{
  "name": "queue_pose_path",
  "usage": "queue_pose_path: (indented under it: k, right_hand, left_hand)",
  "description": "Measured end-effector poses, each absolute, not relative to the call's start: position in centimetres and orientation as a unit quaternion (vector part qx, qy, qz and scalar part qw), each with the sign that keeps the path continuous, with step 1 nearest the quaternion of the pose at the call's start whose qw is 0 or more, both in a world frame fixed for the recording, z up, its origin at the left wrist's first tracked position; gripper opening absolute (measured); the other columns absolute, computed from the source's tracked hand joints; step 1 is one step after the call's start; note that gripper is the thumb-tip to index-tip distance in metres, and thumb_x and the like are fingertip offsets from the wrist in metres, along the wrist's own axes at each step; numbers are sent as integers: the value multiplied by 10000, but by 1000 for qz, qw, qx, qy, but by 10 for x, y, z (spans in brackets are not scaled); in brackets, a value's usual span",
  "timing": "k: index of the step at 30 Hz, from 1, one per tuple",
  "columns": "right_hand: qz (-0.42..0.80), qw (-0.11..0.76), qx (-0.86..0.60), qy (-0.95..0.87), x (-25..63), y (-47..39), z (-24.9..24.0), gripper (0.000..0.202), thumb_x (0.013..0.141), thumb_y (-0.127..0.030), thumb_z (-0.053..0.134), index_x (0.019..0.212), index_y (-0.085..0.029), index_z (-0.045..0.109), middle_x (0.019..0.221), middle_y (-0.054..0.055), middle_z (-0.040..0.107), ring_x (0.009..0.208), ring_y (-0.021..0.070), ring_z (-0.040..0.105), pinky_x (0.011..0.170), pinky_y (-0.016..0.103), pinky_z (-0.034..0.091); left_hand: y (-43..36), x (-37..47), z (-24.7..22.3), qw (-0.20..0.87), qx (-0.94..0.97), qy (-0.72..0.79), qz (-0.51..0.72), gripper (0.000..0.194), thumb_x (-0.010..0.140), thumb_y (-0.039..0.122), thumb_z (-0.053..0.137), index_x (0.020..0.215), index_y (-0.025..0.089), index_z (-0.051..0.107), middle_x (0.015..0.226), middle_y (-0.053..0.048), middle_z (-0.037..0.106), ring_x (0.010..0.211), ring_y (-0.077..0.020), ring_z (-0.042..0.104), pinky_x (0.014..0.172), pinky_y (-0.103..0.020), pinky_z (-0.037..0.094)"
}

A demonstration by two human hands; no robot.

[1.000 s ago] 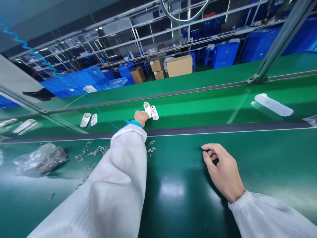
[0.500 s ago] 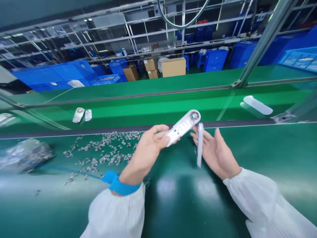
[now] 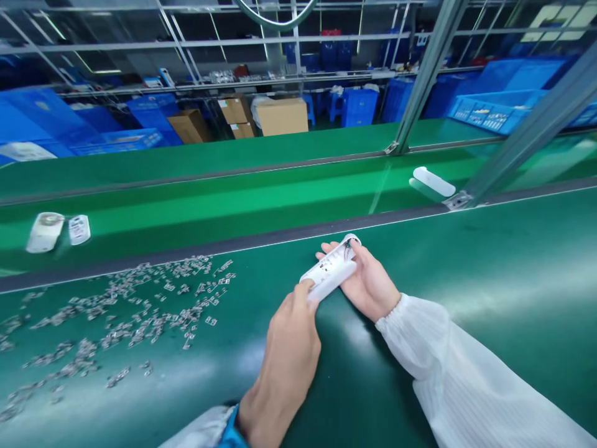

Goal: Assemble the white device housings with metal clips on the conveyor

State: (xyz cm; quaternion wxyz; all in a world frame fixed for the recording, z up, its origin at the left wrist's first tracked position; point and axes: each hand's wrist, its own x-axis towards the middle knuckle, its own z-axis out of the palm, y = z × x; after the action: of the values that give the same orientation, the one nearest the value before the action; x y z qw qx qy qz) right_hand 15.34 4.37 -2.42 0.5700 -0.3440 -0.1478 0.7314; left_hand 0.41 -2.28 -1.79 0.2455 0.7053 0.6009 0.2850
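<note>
A long white plastic housing (image 3: 332,280) lies tilted between my two hands, its inner side facing up with small dark parts and thin wires at the far end. My left hand (image 3: 293,336) pinches the near end with thumb and fingers. Around the far end my right hand (image 3: 368,280) is closed, its thumb by the wires and its fingers behind the piece. A smooth white cover half seems to lie along the housing's lower edge; whether the two are joined I cannot tell. Many small metal pieces (image 3: 158,317) lie scattered on the green bench left of my hands.
On the green conveyor belt (image 3: 233,208) past the bench edge lie a white housing (image 3: 45,232), a small white piece (image 3: 79,229) and a long white cover (image 3: 433,181). A metal post (image 3: 424,78) rises at right. Blue crates (image 3: 497,111) and a cardboard box (image 3: 282,116) stand beyond.
The housing and the separate white cover half, apart before, are now side by side. My right hand has closed around the far end. The view has swung to the right.
</note>
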Motion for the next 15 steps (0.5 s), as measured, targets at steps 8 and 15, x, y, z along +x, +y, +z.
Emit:
queue_pose_path:
  k: [8,15]
  right_hand:
    - [667,588,-430,-159,148,39,-22,180,829,-373,657,837,-193,658,811,45,736,786,224,699,689,346,580]
    - [632,564,-494,-196,151,40,-25,331,810,-498,673,723,-184,614,600,18,658,513,158,618,478,273,508]
  left_hand:
    - [-21,6,0,346,628,622,315,381,911,447,546,1244,279,467,922,-10,681,711,-189,631,598,-291,463]
    - [-24,9,-14,196,724,561,349,384,962,292,484,1344,250,479,1168,-75,636,1028,-216,630,822,-302,507]
